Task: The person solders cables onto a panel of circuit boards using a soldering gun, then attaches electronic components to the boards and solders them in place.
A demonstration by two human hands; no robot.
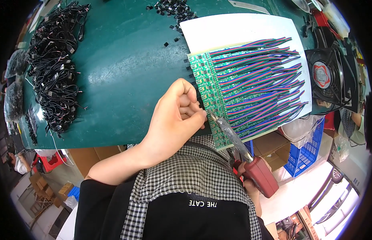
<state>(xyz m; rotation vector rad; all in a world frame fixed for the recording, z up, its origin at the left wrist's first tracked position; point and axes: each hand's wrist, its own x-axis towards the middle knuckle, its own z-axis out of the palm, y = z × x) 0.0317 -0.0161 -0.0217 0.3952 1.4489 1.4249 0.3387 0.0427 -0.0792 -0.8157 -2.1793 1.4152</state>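
Observation:
My left hand (172,116) is closed, thumb and fingers pinched together at the left edge of a panel of green circuit boards (204,86). Whatever sits between its fingertips is hidden. Rows of red, blue, green and black wires (254,82) run rightward from the boards. Small black connectors (189,68) line the panel's left edge. My right hand (246,176), partly covered, grips a dark red soldering gun (261,176). Its metal barrel slants up and left over the boards, with the tip close to my left fingertips.
A white sheet (242,30) lies under the panel on the green table (122,80). Loose black connectors (178,12) are heaped at the far side. Bundled black cables (54,76) cover the left. A fan (328,76) stands at right; a blue crate (304,154) is below the edge.

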